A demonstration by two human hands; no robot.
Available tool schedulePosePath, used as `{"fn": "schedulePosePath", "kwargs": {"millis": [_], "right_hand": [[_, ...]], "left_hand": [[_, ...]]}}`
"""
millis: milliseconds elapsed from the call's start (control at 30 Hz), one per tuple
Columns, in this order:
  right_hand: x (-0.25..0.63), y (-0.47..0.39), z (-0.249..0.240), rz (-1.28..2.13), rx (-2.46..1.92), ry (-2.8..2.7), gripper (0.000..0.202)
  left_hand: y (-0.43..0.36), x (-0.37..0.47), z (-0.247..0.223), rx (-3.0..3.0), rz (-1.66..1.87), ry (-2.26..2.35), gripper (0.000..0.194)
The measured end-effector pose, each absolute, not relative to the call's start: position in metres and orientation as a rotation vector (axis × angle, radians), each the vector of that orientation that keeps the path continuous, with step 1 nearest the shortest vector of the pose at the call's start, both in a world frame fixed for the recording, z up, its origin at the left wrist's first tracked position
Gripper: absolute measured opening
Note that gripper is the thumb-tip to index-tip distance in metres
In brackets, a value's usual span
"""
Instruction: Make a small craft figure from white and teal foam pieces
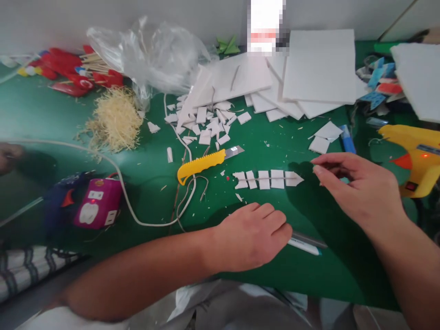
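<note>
My left hand (256, 236) rests low over the table with its fingers curled under; whatever they may hold is hidden. A white marker (305, 245) and a grey metal strip (311, 240) stick out beside its fingertips. To the right, my right hand (364, 188) is raised, thumb and forefinger pinched; anything between them is too small to make out. Between the hands lies a row of cut white foam board pieces (264, 179), pointed at the right end and notched at the left, along a thin stick. A yellow utility knife (202, 166) lies to their left, blade out.
White foam sheets (319, 66) and scraps (209, 123) lie at the back. A yellow glue gun (417, 158) is at far right, a purple power socket (99, 201) at left with a white cord (147, 224). Straw shreds (116, 120) and another person's hand (8, 157) are at left.
</note>
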State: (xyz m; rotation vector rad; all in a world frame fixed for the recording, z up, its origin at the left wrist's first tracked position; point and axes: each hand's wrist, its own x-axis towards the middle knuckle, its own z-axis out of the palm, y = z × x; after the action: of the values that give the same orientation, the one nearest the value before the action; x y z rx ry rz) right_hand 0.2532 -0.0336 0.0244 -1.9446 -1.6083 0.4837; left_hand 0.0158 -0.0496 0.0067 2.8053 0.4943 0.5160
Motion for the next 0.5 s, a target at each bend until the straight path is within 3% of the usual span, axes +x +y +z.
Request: {"fn": "schedulePosePath", "kwargs": {"millis": [267, 367, 500], "right_hand": [[0.264, -0.034, 0.022, 0.506, -1.837, -1.81, 0.012], [0.267, -0.035, 0.019, 0.293, -1.662, -1.981, 0.007], [0.263, -0.036, 0.014, 0.004, -1.357, -2.208, 0.013]], "left_hand": [[-0.033, 0.008, 0.015, 2.728, 0.771, 0.617, 0.024], [-0.017, 0.001, 0.018, 2.778, 0.819, 0.816, 0.016], [-0.001, -0.003, 0.014, 2.798, 0.798, 0.925, 0.021]]}}
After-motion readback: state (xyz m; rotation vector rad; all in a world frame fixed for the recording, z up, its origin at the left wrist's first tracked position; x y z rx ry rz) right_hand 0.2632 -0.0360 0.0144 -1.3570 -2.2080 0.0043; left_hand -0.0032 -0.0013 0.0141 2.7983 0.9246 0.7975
